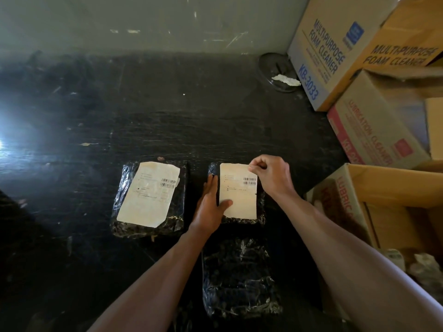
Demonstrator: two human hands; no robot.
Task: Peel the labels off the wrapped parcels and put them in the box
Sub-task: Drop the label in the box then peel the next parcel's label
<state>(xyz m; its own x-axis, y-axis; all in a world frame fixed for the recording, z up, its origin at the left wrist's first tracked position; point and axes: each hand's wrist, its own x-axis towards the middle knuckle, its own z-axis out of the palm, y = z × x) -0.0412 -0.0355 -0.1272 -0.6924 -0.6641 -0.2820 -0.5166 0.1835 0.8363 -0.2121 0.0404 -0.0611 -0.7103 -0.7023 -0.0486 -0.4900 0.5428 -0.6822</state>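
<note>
Three dark parcels wrapped in clear film lie on a black table. The middle parcel (pixel 261 212) carries a white label (pixel 239 192). My left hand (pixel 211 202) lies flat on that parcel's left side, thumb on the label's lower left corner. My right hand (pixel 268 173) pinches the label's top right corner. The left parcel (pixel 177 212) bears its own white label (pixel 148 195), slightly tilted. The near parcel (pixel 237 276) shows no label. An open cardboard box (pixel 383 180) stands at the right with crumpled paper (pixel 424 267) inside.
Stacked cartons stand at the back right: a foam cleaner box (pixel 321 56) and a lubrication cleaner box (pixel 369 130). A round metal lid (pixel 275 70) with a paper scrap lies near the wall. Bright glare falls on the table's left edge.
</note>
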